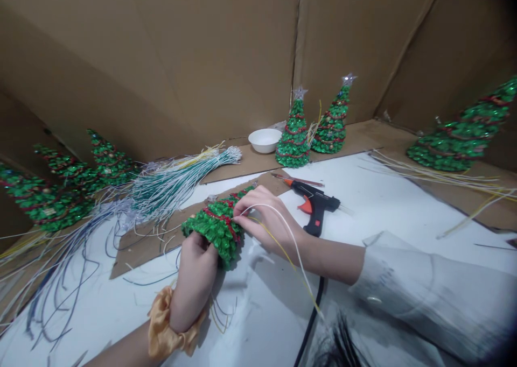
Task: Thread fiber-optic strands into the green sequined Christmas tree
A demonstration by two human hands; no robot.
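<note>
A small green Christmas tree with a red garland lies tilted on its side above the table. My left hand, an orange scrunchie at its wrist, grips the tree by its wide base, some fingers hidden inside the base. My right hand pinches a white wire and a yellow wire at the tree's side. Both wires arc back towards me; their near ends at the tree are hidden by the fingers. Behind my right hand lies a black and orange glue gun.
Bundles of green-and-white wire and blue-grey wire lie left. A white bowl stands behind, beside two star-topped trees. More trees stand right and left. Cardboard walls enclose the back. The glue gun's cord runs towards me.
</note>
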